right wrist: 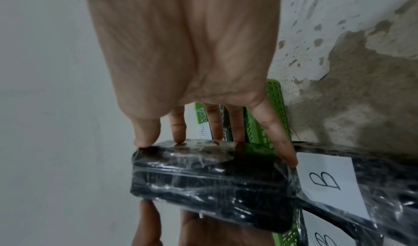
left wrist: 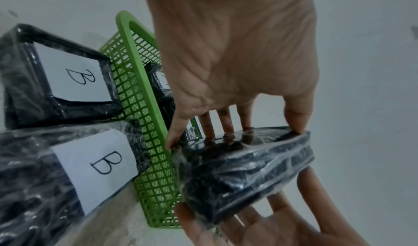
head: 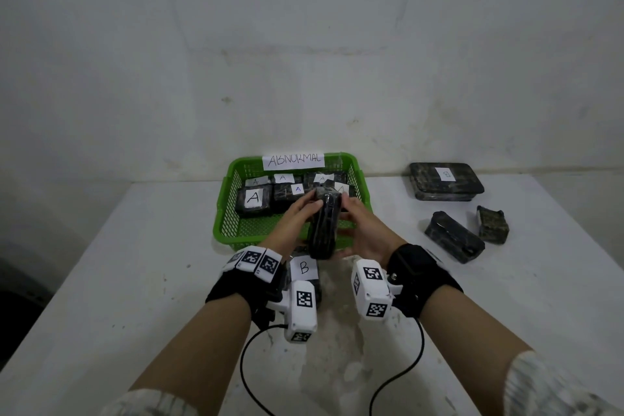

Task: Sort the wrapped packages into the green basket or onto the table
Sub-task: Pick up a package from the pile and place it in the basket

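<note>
Both hands, L hand [head: 297, 214] & R hand [head: 363, 229], hold one black wrapped pkg [head: 323, 226] between fingertips, above green basket [head: 226, 213] front edge

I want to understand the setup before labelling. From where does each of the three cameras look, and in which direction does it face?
Head: worn on the head, facing forward and down at the table, green basket and held package; both forearms, left hand and right hand show.
Left wrist: looks along the left hand at its fingers on the held package; the other hand's palm shows below.
Right wrist: looks along the right hand at the held package.
Shared: all three show the held package, the green basket and a B-labelled package.
</note>
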